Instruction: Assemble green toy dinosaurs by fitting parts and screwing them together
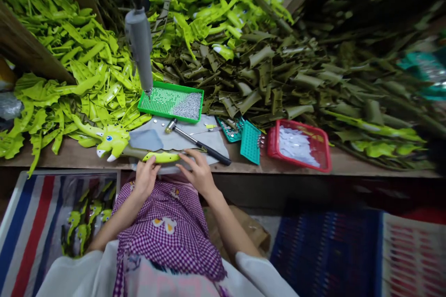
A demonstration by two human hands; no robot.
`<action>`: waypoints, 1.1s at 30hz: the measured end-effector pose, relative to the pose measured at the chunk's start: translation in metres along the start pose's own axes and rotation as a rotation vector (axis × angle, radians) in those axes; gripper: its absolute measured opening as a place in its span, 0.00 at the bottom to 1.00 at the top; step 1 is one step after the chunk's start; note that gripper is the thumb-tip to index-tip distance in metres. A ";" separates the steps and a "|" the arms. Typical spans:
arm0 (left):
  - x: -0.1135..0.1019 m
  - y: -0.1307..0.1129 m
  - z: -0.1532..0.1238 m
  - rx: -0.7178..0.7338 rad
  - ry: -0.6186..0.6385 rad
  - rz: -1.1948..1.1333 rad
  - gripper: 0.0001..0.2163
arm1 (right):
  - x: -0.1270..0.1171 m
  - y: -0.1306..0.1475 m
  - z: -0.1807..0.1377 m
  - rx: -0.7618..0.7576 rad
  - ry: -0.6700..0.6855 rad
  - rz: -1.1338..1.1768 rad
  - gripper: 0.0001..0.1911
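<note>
At the lower left of the frame, a striped sack [33, 232] is holding finished green dinosaur toys [81, 229], a sign that part of the work is already done. Above it, bright green shells [69, 69] are piling against the bench. At centre, you are pressing a dinosaur-headed toy [139, 148] flat on the bench edge: your left hand [146, 177] is curling its fingers over the yellow-green handle, your right hand [199, 172] is resting fingers spread on the olive body just beside it. Above the toy, a hanging electric screwdriver [139, 48] is dangling over a green screw tray [170, 101], with a hammer [198, 141] lying between. Moving right, teal trays [249, 141] and a red basket [301, 145] are sitting before a large olive heap [278, 79], suggesting plenty is still waiting for assembly.
</note>
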State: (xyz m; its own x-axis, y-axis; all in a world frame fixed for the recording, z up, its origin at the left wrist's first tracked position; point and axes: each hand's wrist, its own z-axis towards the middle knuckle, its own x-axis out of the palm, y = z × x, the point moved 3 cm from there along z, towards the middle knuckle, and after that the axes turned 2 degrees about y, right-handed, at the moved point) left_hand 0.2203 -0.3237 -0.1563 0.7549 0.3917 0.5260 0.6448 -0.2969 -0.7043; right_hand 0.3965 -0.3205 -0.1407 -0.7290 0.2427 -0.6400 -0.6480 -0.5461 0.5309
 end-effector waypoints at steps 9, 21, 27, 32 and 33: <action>-0.006 0.005 0.007 0.034 -0.061 -0.047 0.20 | 0.031 -0.009 0.230 0.146 -0.161 0.432 0.32; 0.000 0.005 0.006 -0.021 -0.078 -0.089 0.26 | 0.064 -0.019 0.268 0.052 0.034 0.504 0.23; 0.002 0.006 0.007 -0.057 -0.116 -0.082 0.28 | 0.069 -0.038 0.292 0.105 0.013 0.648 0.23; 0.002 0.009 0.007 -0.077 -0.137 -0.083 0.30 | 0.093 -0.070 0.275 0.343 -0.141 0.806 0.26; 0.002 0.009 0.007 -0.083 -0.144 -0.078 0.30 | 0.097 -0.075 0.270 0.375 -0.171 0.818 0.26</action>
State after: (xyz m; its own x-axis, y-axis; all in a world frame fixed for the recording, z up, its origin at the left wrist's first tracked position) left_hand 0.2270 -0.3198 -0.1652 0.6807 0.5357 0.4997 0.7133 -0.3294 -0.6186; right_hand 0.3148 -0.0392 -0.0923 -0.9956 0.0263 0.0901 0.0774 -0.3112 0.9472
